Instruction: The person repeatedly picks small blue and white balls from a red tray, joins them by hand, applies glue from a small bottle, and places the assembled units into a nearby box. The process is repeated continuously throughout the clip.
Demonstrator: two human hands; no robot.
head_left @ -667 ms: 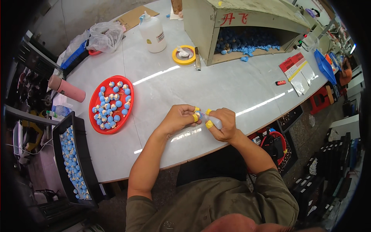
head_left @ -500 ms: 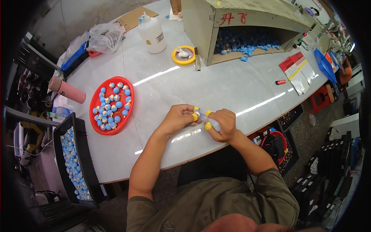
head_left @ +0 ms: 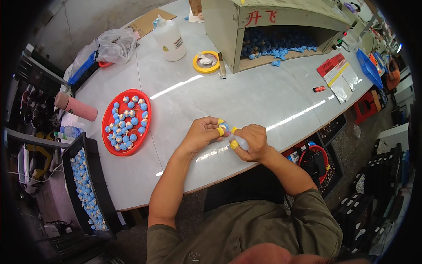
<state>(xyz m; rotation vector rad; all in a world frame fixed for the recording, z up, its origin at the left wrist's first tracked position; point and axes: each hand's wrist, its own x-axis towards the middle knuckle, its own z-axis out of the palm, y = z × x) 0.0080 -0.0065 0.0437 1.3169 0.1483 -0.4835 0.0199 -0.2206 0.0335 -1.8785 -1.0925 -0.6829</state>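
Note:
My left hand (head_left: pixel 203 133) pinches a small blue and white ball-shaped piece (head_left: pixel 223 127) between fingertips that wear yellow finger covers. My right hand (head_left: pixel 252 141), also with yellow finger covers, grips a small pale squeeze bottle (head_left: pixel 241 142) whose tip points at the piece. Both hands meet just above the white table (head_left: pixel 246 97), near its front edge. A red oval tray (head_left: pixel 110 132) of several blue and white pieces lies to the left of my left hand.
A black crate (head_left: pixel 70 176) of similar pieces stands at the lower left off the table. At the back are a wooden box (head_left: pixel 228 31) holding blue parts, a yellow tape roll (head_left: pixel 206 62), a white bottle (head_left: pixel 169 38), a plastic bag (head_left: pixel 115 45) and a pink cylinder (head_left: pixel 75 106).

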